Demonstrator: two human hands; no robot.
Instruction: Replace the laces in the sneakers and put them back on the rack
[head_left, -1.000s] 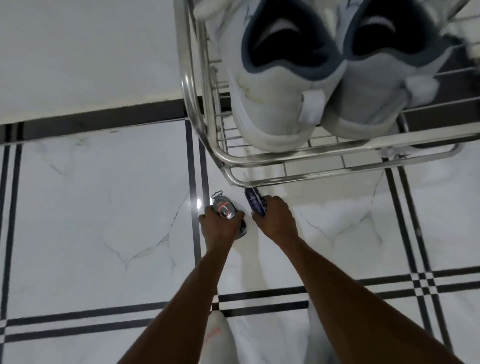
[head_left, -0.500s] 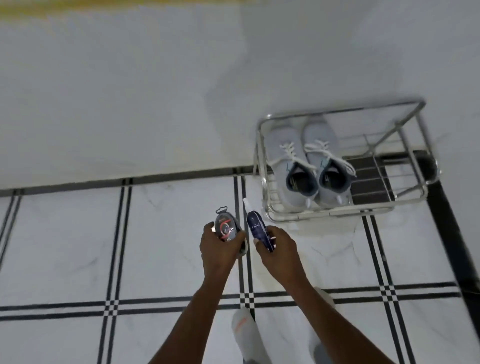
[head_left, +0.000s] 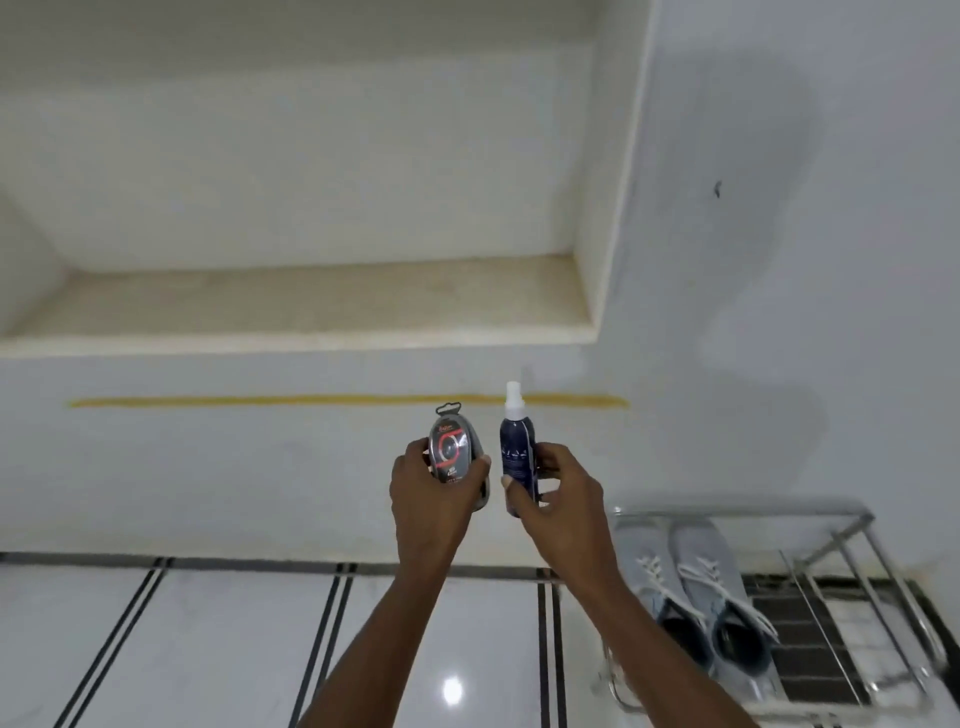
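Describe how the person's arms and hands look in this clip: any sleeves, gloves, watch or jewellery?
Both forearms are bare up to the frame's lower edge; no sleeve shows. The left hand and right hand wear no gloves. No watch, bracelet or ring is visible on the wrists or fingers in view, though the picture is slightly blurred, so a thin ring could be missed.

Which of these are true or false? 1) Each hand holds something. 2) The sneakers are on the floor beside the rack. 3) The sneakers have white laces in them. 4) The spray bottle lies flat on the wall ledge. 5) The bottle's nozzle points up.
1) True: the left hand holds an oval packaged item, and the right hand holds a dark blue spray bottle.
2) False: the sneakers sit side by side on the metal rack.
3) True: white laces show on both.
4) False: the bottle is held upright; the wall ledge shows nothing on it.
5) True.
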